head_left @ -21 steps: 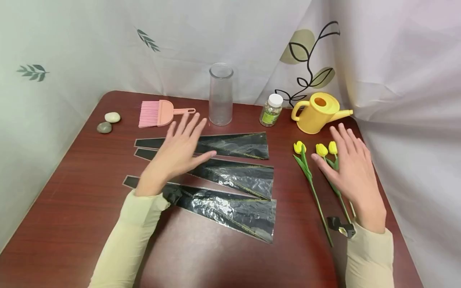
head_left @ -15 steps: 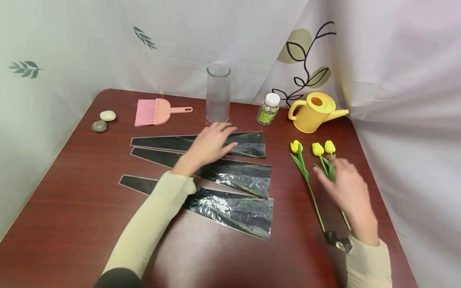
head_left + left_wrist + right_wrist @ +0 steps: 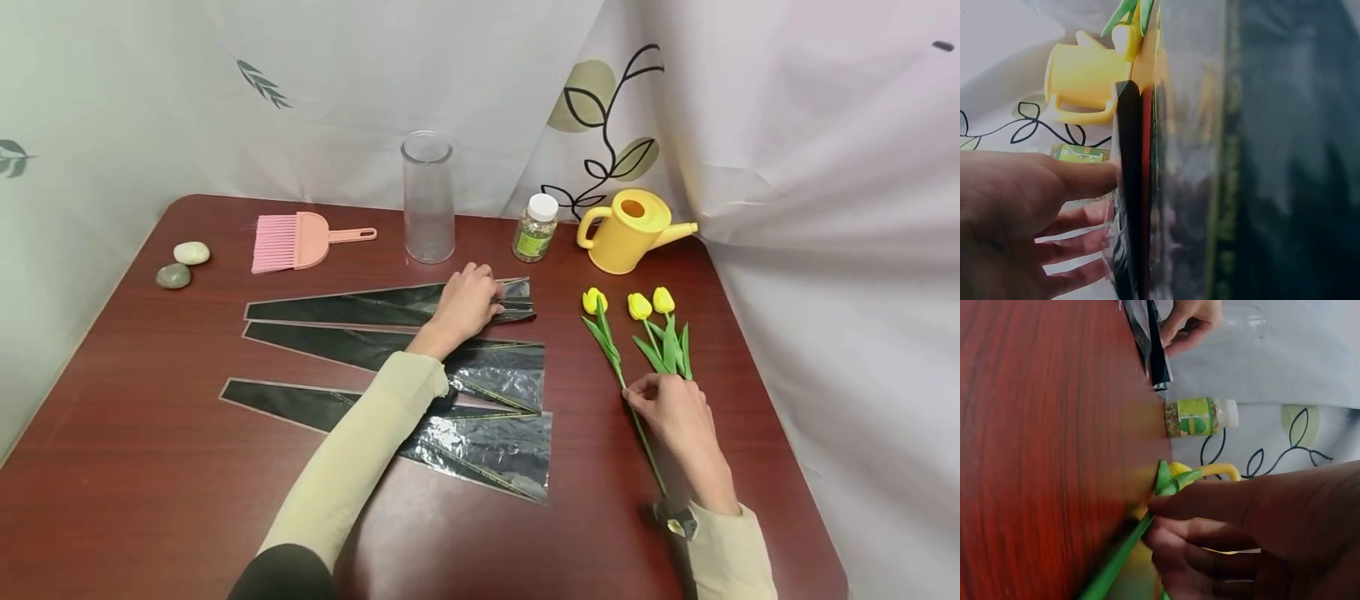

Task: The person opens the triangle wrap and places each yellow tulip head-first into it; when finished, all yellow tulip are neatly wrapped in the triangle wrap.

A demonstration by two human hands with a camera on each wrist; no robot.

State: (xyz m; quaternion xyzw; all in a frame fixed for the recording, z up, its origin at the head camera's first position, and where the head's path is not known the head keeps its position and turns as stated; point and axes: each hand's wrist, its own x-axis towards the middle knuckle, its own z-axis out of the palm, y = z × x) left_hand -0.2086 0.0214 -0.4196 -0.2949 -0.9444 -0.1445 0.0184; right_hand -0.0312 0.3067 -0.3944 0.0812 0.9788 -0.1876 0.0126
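- Left tulip [image 3: 612, 354], yellow-headed and green-stemmed, lies on the table [image 3: 135, 433] toward the right side, its stem between the right hand's [image 3: 673, 408] thumb and fingers in a nearly closed pinch.
- Back film wrapper [image 3: 352, 308], black and tapering, lies left of the tulips; the left hand [image 3: 467, 307] grips it near its wide right end, thumb and fingers bent onto the film.
- Two other tulips [image 3: 670, 346] lie just beyond the right hand, heads pointing away from the person.
- Middle wrapper [image 3: 495, 367] and front wrapper [image 3: 480, 446] lie flat, nearer the person.
- Behind, from right to left: yellow watering can [image 3: 626, 232], white-capped bottle [image 3: 535, 229], upright clear vase [image 3: 429, 200] and pink brush [image 3: 307, 240].
- Two stones [image 3: 174, 276], one pale and one grey, sit at the far left.
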